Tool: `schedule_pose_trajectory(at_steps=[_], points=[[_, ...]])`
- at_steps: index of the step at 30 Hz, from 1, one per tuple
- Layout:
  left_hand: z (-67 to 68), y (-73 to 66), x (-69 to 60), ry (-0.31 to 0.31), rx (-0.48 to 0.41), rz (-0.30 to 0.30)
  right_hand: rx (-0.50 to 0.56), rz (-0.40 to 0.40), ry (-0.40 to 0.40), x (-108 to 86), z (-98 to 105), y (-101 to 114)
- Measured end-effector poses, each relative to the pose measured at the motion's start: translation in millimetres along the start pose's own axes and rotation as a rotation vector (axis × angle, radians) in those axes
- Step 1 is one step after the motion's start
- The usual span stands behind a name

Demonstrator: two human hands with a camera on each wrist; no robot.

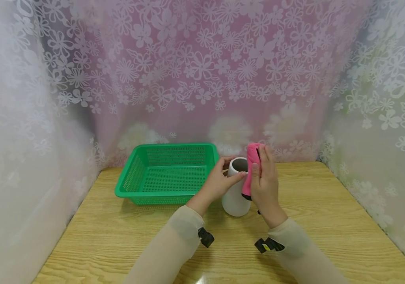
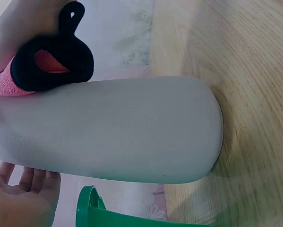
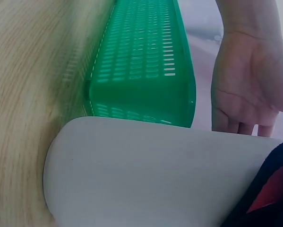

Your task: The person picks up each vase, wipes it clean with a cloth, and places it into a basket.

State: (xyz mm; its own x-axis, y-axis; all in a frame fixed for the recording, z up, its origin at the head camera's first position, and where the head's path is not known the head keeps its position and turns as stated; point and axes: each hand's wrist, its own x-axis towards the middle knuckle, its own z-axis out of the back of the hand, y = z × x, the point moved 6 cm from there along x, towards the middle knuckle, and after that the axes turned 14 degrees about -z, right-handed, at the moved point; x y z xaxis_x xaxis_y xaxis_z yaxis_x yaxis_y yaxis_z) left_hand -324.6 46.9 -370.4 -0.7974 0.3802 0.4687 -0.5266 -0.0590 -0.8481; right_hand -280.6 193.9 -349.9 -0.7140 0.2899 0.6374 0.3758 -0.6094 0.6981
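A white vase [image 1: 236, 202] stands upright on the wooden table, its round mouth facing up. My left hand [image 1: 217, 182] holds it near the top, thumb in front and fingers behind the neck. On the vase's right side, my right hand [image 1: 267, 187] grips a folded pink cloth [image 1: 251, 171] with black edging. The left wrist view shows the cloth's curled black edge [image 2: 82, 59] and small loop along the side of the vase [image 2: 108, 135]. Part of the cloth is hidden under the right hand's fingers. In the right wrist view the left hand [image 3: 247, 87] is behind the vase [image 3: 132, 170].
Left of the vase sits a green plastic basket [image 1: 167, 194] with slotted walls, close to the left hand. Flowered curtains [image 1: 202, 79] hang behind the table and at both sides. The wooden table [image 1: 330, 221] extends to the right of the hands.
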Motion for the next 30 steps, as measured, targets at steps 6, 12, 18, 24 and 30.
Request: schedule_pose_trajectory(at_steps=[6, 12, 18, 24, 30], points=[[0.5, -0.7, 0.2, -0.009, -0.003, -0.014, -0.027, -0.005, -0.017, -1.4, -4.1, 0.6], [0.9, -0.4, -0.2, -0.011, 0.001, -0.019, -0.033, -0.033, -0.013, -3.2, -6.9, -2.9], [0.7, 0.8, -0.6, -0.002, -0.004, -0.014, 0.008, -0.082, 0.015, -4.3, -7.8, -10.9], [0.0, 1.5, -0.6, 0.003, -0.007, -0.012, 0.056, -0.156, 0.044, -7.2, -8.5, -19.3], [-0.9, 1.6, -0.3, -0.003, -0.018, -0.014, 0.111, -0.232, 0.08, -9.0, -9.3, -28.5]])
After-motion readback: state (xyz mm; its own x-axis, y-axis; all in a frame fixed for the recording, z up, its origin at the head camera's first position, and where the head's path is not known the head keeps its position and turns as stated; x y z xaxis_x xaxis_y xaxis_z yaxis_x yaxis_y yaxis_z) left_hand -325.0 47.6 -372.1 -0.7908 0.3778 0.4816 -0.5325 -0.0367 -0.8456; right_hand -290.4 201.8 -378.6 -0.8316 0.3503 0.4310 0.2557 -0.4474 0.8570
